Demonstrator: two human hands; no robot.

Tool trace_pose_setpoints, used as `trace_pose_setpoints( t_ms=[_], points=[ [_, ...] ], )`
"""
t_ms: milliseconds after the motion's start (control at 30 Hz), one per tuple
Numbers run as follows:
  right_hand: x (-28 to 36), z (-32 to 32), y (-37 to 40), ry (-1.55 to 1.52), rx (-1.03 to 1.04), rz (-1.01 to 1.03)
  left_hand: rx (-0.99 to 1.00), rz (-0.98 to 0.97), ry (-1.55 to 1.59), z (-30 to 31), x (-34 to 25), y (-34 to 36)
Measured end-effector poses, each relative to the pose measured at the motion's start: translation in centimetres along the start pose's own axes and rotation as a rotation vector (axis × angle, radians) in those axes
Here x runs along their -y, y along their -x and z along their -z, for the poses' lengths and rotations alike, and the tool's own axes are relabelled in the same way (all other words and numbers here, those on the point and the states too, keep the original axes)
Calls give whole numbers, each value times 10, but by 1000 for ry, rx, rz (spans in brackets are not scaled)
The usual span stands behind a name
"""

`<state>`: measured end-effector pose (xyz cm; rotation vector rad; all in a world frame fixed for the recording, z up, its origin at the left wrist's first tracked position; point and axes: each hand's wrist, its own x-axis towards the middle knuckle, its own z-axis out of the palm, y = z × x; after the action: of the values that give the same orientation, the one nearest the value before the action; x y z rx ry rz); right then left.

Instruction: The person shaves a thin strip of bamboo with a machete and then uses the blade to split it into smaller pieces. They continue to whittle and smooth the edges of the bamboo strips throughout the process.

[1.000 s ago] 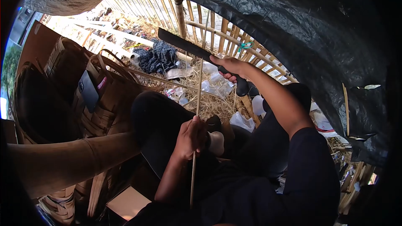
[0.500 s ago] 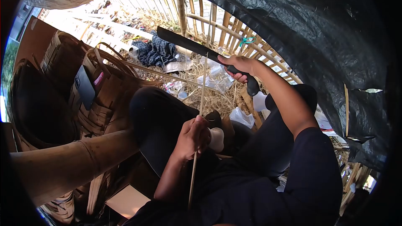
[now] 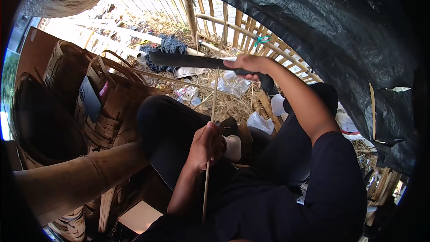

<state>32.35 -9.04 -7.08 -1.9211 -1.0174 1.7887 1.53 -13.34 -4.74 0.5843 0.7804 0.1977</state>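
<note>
"What's the left hand (image 3: pixel 206 145) holding?"

"It's gripping the stick (image 3: pixel 215 94) around its middle, fingers curling closed."

"And the right hand (image 3: pixel 251 64)?"

"It's clasping the machete (image 3: pixel 201 62) by the handle, and it's sitting nearer the stick's far end."

"How is the stick lying?"

"It's running lengthwise away from the lap (image 3: pixel 255 199), with the blade (image 3: pixel 177 59) crossing near its far tip; I can't tell whether they're touching."

"And how is it looking?"

"Thin, nearly straight and pale tan."
</note>
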Motion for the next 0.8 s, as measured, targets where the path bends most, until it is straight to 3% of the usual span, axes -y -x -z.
trace_pose_setpoints(
  t_ms=[67, 167, 267, 333, 433, 500, 600, 667, 700, 800],
  points=[
    [-2, 16, -4, -77, -63, 104, 65, -48, -59, -4, 1, 1],
    [1, 29, -1, -336, -182, -11, 60, -46, -69, -4, 1, 0],
    [-14, 26, -9, -369, -120, -35, 71, -33, -32, -9, -2, 2],
    [-8, 8, -5, -174, -95, -61, 118, -34, 14, -1, 4, 1],
    [-15, 5, -9, -369, 72, -119, 166, -39, 84, -1, 4, 1],
    [-17, -1, 3, -418, 287, 14, 166, -40, 101, -1, 2, -1],
    [6, -37, 21, 31, 412, -44, 145, -56, 86, -2, 3, -11],
    [-1, -50, 20, 87, 375, 143, 116, -50, 27, -2, 7, -10],
    [0, -48, 20, 39, 368, 168, 119, -47, 26, -4, 7, -9],
    [5, -22, 22, -118, 96, 175, 74, -69, -42, -9, 6, -5]
  ],
)
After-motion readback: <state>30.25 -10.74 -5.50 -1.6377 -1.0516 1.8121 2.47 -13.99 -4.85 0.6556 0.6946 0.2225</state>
